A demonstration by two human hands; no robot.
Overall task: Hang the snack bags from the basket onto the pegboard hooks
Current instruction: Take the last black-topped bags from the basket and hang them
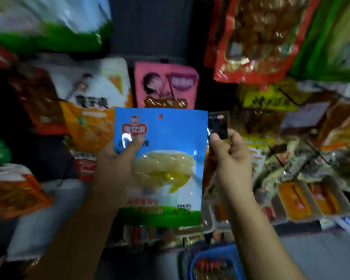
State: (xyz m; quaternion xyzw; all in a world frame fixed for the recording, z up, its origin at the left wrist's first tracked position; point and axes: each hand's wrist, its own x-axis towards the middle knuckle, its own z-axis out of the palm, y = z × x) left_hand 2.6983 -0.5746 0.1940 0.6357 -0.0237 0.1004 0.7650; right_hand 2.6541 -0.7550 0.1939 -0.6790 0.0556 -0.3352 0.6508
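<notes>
Left hand [114, 165] gripping blue snack bag [162, 168], right hand [229, 156] pinching dark packet [218, 125].

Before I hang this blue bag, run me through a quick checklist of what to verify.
1. Left hand holds the blue bag: ok.
2. Hang hole at the bag's top uncovered: ok.
3. Bag upright, hole end up: ok.
4. Right hand free to help: not ok, it pinches a small dark packet.
5. Empty hook on the pegboard: cannot tell, the picture is blurred.
6. Blue basket below within reach: ok.

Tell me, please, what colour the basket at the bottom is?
Blue, seen in the head view: the basket rim.
</notes>
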